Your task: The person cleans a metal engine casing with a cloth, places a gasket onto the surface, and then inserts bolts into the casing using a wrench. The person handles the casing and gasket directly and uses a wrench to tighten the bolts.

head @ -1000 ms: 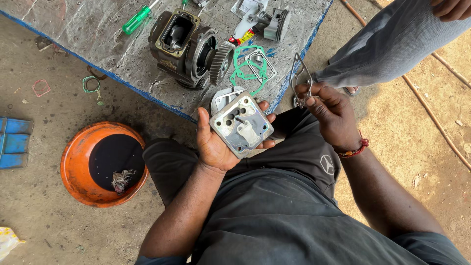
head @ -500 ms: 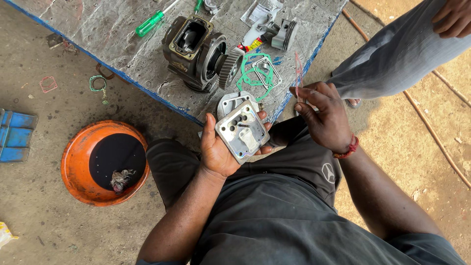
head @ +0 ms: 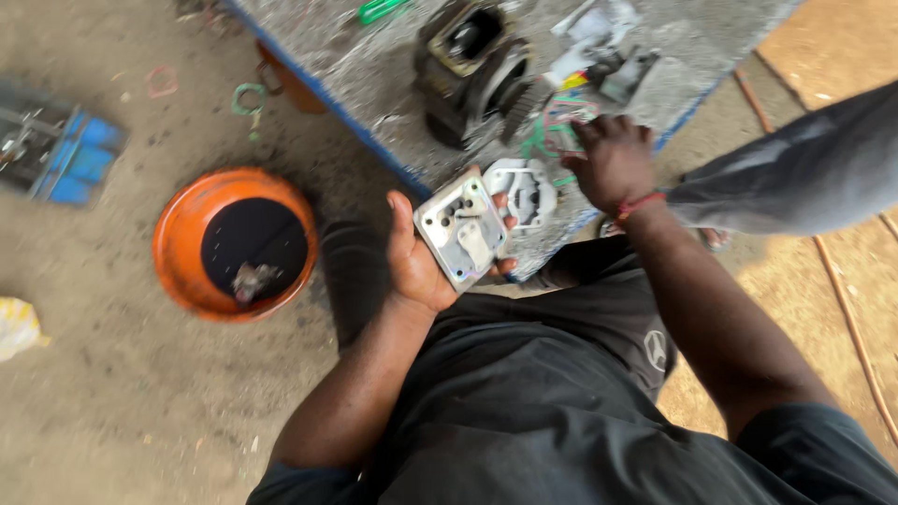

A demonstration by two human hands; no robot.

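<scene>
The left hand held a square metal plate in its grip, face up, in front of the worktop edge. The right hand rested on the worktop, fingers bent over green rings; whether its grip had closed on one could not be told. An engine block sat beyond, and an orange bowl lay on the floor.
</scene>
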